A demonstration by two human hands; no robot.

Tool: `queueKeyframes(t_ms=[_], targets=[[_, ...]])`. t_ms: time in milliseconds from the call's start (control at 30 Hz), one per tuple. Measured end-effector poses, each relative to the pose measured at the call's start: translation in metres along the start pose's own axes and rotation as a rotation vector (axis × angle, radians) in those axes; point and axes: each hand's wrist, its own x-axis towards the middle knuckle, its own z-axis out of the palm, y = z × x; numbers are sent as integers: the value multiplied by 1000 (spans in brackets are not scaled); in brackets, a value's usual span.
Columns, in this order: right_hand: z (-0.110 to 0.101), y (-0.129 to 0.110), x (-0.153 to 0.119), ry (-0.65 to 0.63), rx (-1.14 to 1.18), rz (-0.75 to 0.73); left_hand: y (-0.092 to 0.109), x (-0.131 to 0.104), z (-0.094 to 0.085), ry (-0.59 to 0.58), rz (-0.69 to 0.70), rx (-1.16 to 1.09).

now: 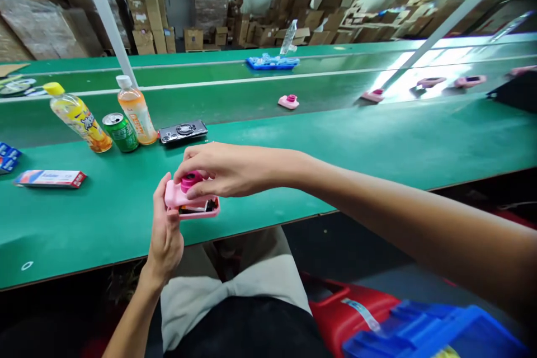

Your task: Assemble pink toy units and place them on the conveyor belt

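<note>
A pink toy camera (178,194) with a darker pink lens ring is held above the near edge of the green table. Its casing is partly apart, and dark and orange parts show inside at the lower right. My left hand (165,229) is closed round its left side, thumb at the near edge. From the right, my right hand (216,170) reaches over the top, its fingers and thumb pinched round the lens ring. Beyond my hands a black phone (183,132) lies on the table.
Two drink bottles (81,118) (137,110), a green can (121,132) and a toothpaste box (51,178) are at the left. Several pink camera pieces (288,102) lie on the conveyor (235,99), with a blue tray (272,62) farther back. A blue bin (432,330) is at the lower right.
</note>
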Motion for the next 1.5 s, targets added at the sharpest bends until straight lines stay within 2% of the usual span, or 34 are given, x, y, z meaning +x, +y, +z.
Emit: queueKeyframes(t_ms=[133, 167, 233, 333, 400, 467, 600, 733, 867, 1000, 1067, 1200, 1233, 1333, 1400, 1500], targets=[[-10, -1, 13, -140, -19, -41, 7, 9, 7, 37, 18, 46], [-10, -1, 15, -132, -25, -37, 9, 10, 9, 56, 15, 42], [-5, 0, 15, 24, -63, 62, 12, 14, 14, 81, 17, -36], [17, 0, 9, 332, -26, 355, 15, 20, 22, 128, 37, -201], [38, 2, 6, 390, 101, 438, 15, 24, 27, 188, 34, -250], [59, 7, 5, 461, 206, 392, 12, 29, 30, 252, 22, -267], [90, 19, 11, 759, 245, 260, 6, 40, 33, 276, -15, -300], [101, 31, 14, 973, 328, 256, -1, 42, 32, 244, -25, -345], [111, 40, 16, 1107, 472, 289, -11, 39, 33, 173, -30, -366], [128, 48, 16, 1234, 770, 323, -16, 39, 29, 162, -32, -304], [129, 55, 12, 1198, 880, 303, -16, 40, 22, 125, -41, -256], [120, 69, -3, 854, 945, 155, -16, 43, 7, 11, -47, -199], [119, 70, -7, 808, 959, 150, -16, 44, 5, 0, -51, -187], [124, 64, -15, 838, 979, 203, -15, 45, 4, 6, -62, -138], [130, 57, -23, 876, 986, 252, -14, 41, 1, -30, -63, -74], [129, 67, -40, 822, 906, 414, -13, 23, -17, -114, -41, 192]])
